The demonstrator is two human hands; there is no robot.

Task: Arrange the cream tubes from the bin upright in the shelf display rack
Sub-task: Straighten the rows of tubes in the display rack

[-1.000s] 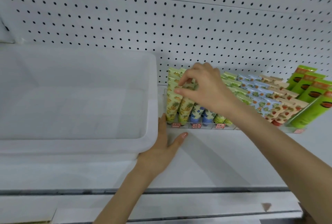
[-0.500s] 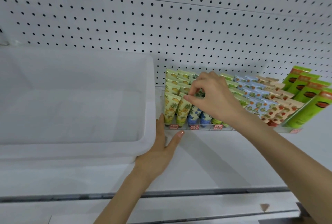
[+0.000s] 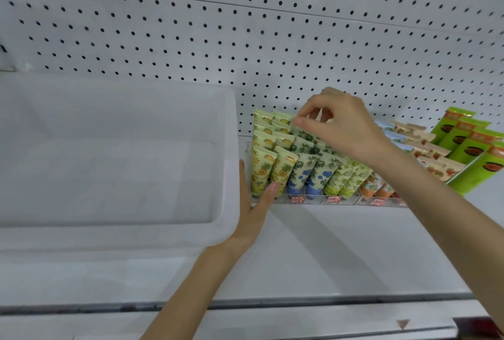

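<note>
Your job looks close to finished. The bin (image 3: 229,165) at the left of the shelf (image 3: 327,244) shows no tubes inside, as far as its cloudy walls let you see. The cream tubes (image 3: 300,173) stand cap-down in the rack (image 3: 313,200), just right of the bin. They are packed in rows by pattern: yellow fruit print at the left, then blue flowers, then green leaves, with more beyond your forearm.

Your right hand (image 3: 343,127) hovers over the back rows. Its fingers are curled, with thumb and forefinger drawn close together at the top edge of a leaf-print tube (image 3: 301,134). I cannot tell whether they pinch it or only brush it.

Your left hand (image 3: 253,211) lies on the shelf between bin and rack, holding nothing. Its fingers run straight along the bin's wall, and the thumb tip touches the rack's front lip.

What seems left is small: seat that back tube, then check that the rows, which lean backward a little, stand evenly. The green boxes (image 3: 469,146) at the far right look like separate stock.
</note>
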